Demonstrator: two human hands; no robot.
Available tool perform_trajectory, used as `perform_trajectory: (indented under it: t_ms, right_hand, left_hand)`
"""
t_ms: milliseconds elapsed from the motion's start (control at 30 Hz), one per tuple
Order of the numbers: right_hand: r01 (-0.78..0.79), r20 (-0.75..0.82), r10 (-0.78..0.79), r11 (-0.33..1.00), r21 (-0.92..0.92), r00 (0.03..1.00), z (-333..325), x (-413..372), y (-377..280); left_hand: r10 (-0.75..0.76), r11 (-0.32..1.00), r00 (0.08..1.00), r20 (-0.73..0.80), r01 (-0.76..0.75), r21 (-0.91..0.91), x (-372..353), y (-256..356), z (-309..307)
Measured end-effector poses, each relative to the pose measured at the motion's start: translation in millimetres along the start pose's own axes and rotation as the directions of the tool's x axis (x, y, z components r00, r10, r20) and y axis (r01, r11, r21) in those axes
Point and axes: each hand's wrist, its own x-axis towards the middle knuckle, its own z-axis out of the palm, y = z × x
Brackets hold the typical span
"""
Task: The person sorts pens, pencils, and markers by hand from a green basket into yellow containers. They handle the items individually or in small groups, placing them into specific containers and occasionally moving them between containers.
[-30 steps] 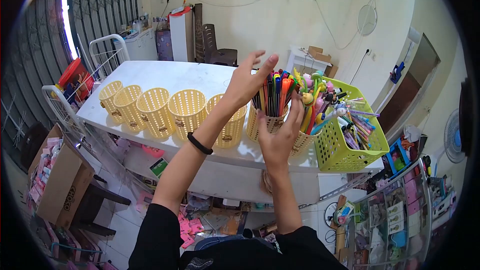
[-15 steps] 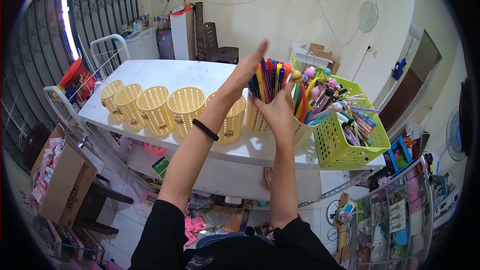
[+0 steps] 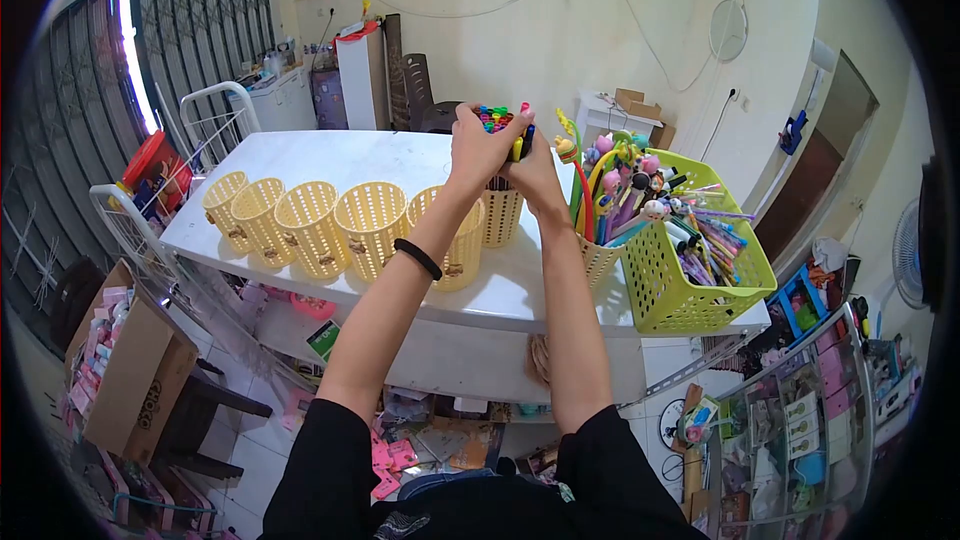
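Observation:
A bunch of coloured markers (image 3: 497,120) is gathered between my two hands at the mouth of a cream perforated basket (image 3: 501,222). My left hand (image 3: 482,147) curls round the bunch from the left. On the right side, my right hand (image 3: 536,178) closes against the markers, with darker pens between the two hands. Their lower ends are largely hidden by my hands and the basket. Close by on the right, another cream basket (image 3: 597,262) holds novelty pens (image 3: 610,190) with pink and animal-shaped toppers.
Several cream baskets (image 3: 372,225) line the white table (image 3: 330,148) to the left. A lime-green basket (image 3: 690,312) full of pens stands at the right end. A cardboard box (image 3: 150,390) is at lower left, and a glass display case (image 3: 800,430) at lower right.
Both hands have shifted left with the markers, which look more upright over the basket. My left thumb, raised before, has come down, and my right hand has moved up and away from the novelty pens.

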Motion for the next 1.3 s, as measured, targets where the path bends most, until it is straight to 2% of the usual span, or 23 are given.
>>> perform_trajectory:
  t_ms: [33,167,233,300,333,367,433,500,567,633,700,767,833,867,900,933,967,1033,1067,1100,1167,1233,1300]
  right_hand:
    - [-0.006,-0.011,0.006,1.000,0.003,1.000,1,3,1]
    - [-0.009,0.002,0.009,0.991,0.136,1.000,-1,5,-7]
    - [-0.026,0.027,0.021,0.978,0.208,0.999,-3,8,-5]
    - [0.096,-0.175,-0.104,0.994,-0.055,0.979,0,6,-6]
    - [0.125,-0.176,-0.120,0.992,0.015,0.977,-1,0,-13]
    - [0.124,-0.174,-0.119,0.992,0.017,0.977,0,0,-13]
    - [0.037,-0.025,-0.034,0.988,0.150,0.999,-1,2,-10]
    - [-0.068,-0.024,0.070,0.997,0.048,0.997,1,3,-9]
    - [0.060,-0.210,-0.063,0.998,-0.017,0.976,9,-5,-13]
    - [0.009,-0.299,-0.012,1.000,-0.011,0.954,20,-19,-25]
    - [0.178,-0.482,-0.256,0.963,-0.201,0.838,26,-32,-27]
    - [0.427,-0.364,-0.498,0.866,-0.260,0.787,26,-52,-32]
    - [0.363,-0.101,-0.378,0.921,-0.142,0.920,19,-93,-62]
    - [0.327,0.030,-0.326,0.932,-0.156,0.945,12,-113,-68]
    - [0.287,0.152,-0.261,0.941,-0.181,0.953,2,-129,-74]
    - [0.100,0.375,-0.004,0.966,-0.237,0.927,-14,-140,-91]
    - [-0.087,0.548,0.262,0.942,-0.324,0.795,-31,-153,-104]
    - [0.150,0.680,-0.092,0.988,-0.026,0.727,-53,-174,-98]
    - [0.151,0.656,-0.084,0.988,-0.046,0.750,-65,-184,-103]
    - [0.201,0.616,-0.097,0.974,-0.102,0.782,-78,-194,-110]
    - [0.243,0.553,-0.107,0.954,-0.177,0.826,-104,-211,-121]
    - [0.110,0.304,-0.012,0.945,-0.307,0.953,-129,-223,-129]
    - [0.097,0.080,-0.070,0.906,-0.412,0.994,-143,-220,-142]
  left_hand:
    - [0.068,0.988,0.997,-0.024,-0.064,0.139,3,-1,-2]
    - [-0.034,0.946,0.994,0.106,-0.002,0.324,18,8,-18]
    - [-0.084,0.960,0.986,0.144,0.041,0.277,30,11,-22]
    - [0.029,0.963,0.986,0.162,-0.071,0.259,35,20,-28]
    - [0.139,0.941,0.968,0.207,-0.194,0.276,29,33,-29]
    - [0.138,0.941,0.969,0.205,-0.192,0.278,29,32,-26]
    - [0.104,0.810,0.917,0.386,-0.303,0.502,29,26,-21]
    - [0.068,0.718,0.879,0.472,-0.371,0.588,30,23,-18]
    - [0.051,0.810,0.864,0.502,-0.330,0.485,29,22,-16]
    - [0.081,0.819,0.820,0.567,-0.379,0.431,33,22,-15]
    - [0.214,0.741,0.908,0.361,-0.392,0.545,32,27,-15]
    - [0.202,0.732,0.908,0.367,-0.389,0.560,30,27,-15]
    - [0.074,0.677,0.821,0.566,-0.458,0.576,29,20,-14]
    - [0.168,0.459,0.776,0.608,-0.607,0.649,34,-1,-13]
    - [0.175,0.411,0.721,0.670,-0.672,0.616,50,-20,-10]
    - [0.199,0.465,0.715,0.670,-0.671,0.578,52,-16,-12]
    - [0.032,0.567,0.806,0.591,-0.502,0.653,30,25,-18]
    - [0.452,0.676,0.838,0.305,-0.545,0.496,33,16,-17]
    - [0.489,0.758,0.850,0.197,-0.526,0.386,27,22,-21]
    - [0.602,0.745,0.796,0.067,-0.590,0.311,23,25,-24]
    - [0.536,0.844,0.837,-0.115,-0.536,0.033,-14,59,-29]
    - [0.544,0.798,0.811,-0.214,-0.579,-0.167,-53,80,-25]
    - [0.566,0.744,0.806,-0.175,-0.590,-0.312,-92,81,-9]
